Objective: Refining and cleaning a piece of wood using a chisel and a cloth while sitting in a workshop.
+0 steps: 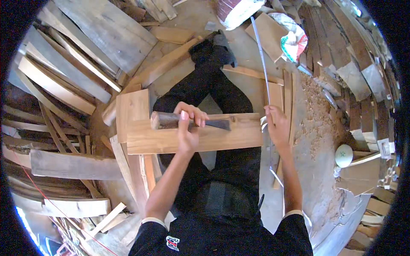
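A wooden board (pixel 230 143) lies across my thighs, its length running left to right. My left hand (pixel 189 128) is closed around a chisel (pixel 166 120) above the board. The chisel's thick wooden handle points left and its dark metal blade points right. Off the board's right end, my right hand (pixel 277 126) pinches a long white strip (pixel 261 55), thin like a measuring tape. The strip runs away from me toward the far side, and its near part hangs in bends below the hand. Under the board's left end is another wooden piece (pixel 132 104).
Planks (pixel 102 34) are stacked and leaning on the left. Narrow wood strips (pixel 287 111) lie right of my legs, with wood shavings (pixel 317 115) on the floor beyond. Further right stand a pale round object (pixel 344 155) and stacked timber (pixel 352 81). A sack (pixel 238 13) sits at the far side.
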